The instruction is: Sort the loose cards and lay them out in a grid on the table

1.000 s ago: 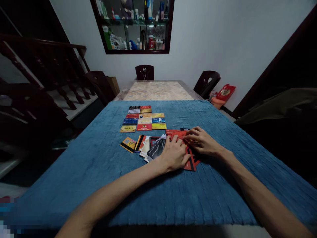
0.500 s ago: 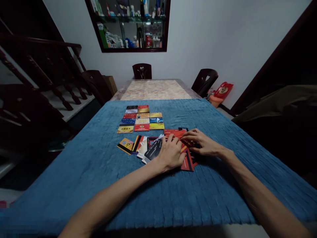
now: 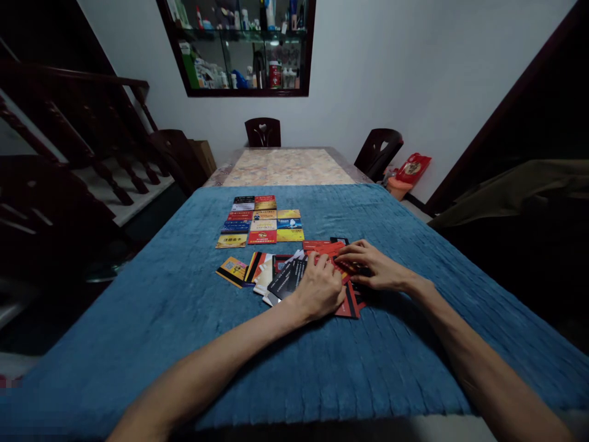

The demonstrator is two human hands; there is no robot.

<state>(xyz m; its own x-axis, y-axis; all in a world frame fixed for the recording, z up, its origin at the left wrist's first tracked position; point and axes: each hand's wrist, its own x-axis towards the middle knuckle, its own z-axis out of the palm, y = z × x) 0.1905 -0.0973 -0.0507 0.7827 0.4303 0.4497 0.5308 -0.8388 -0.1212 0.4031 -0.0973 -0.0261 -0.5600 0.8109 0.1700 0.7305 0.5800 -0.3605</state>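
Note:
A loose pile of plastic cards lies on the blue cloth [image 3: 184, 344] in front of me. My left hand [image 3: 319, 288] rests on it, fingers slightly bent and apart, touching the red cards [image 3: 329, 247]. A black card [image 3: 289, 279] shows just left of those fingers. My right hand [image 3: 370, 265] is at the pile's right side, thumb and fingers curled around a dark card with yellow marks [image 3: 352, 267], which they partly hide. Under my left hand, a red card with a black stripe [image 3: 350, 302] sticks out. An orange card [image 3: 232, 271] lies at the pile's left end.
Beyond the pile, several cards lie edge to edge in rows, among them a yellow card [image 3: 231, 240] and a red card [image 3: 262, 237]. The bare far end of the table [image 3: 289, 164] has chairs [image 3: 263, 132] around it. A shelf cabinet [image 3: 248, 93] is set in the wall.
My left hand has shifted slightly, its fingers a little more drawn in on the red cards. My right hand stays in nearly the same place. The card rows are unchanged.

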